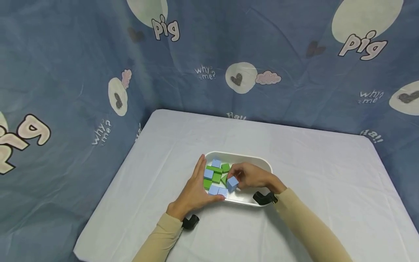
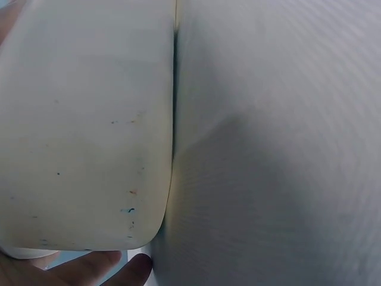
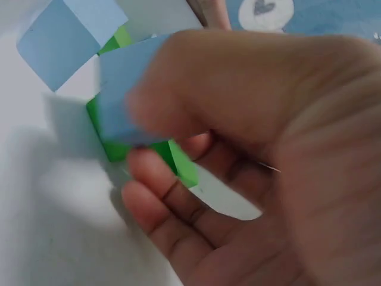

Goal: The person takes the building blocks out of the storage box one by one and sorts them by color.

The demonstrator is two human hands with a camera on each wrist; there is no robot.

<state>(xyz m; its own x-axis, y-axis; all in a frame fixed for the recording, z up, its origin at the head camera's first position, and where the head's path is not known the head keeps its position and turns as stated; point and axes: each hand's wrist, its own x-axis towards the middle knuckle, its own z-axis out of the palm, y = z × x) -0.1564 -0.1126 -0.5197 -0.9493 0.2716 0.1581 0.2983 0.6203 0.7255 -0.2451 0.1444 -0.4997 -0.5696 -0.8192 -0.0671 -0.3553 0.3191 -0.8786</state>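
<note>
A white tray [image 1: 248, 159] holds blue and green blocks, mostly in its left half. My left hand [image 1: 193, 191] grips the tray's left end, its thumb along the front rim and its fingers at the end wall. In the left wrist view the tray's outer wall [image 2: 89, 137] fills the left side, with fingertips below it. My right hand [image 1: 253, 175], over the tray, pinches a blue cube [image 1: 232, 183] between thumb and fingers. A green block [image 3: 184, 164] lies beneath that cube in the right wrist view, and another blue block [image 3: 65, 42] stands beside it.
The tray stands on a table [image 1: 314, 163] with a white cloth. A blue printed curtain [image 1: 203, 94] hangs behind it and at the left. Several green blocks [image 1: 216, 177] and blue blocks [image 1: 213, 190] lie close together near my left hand.
</note>
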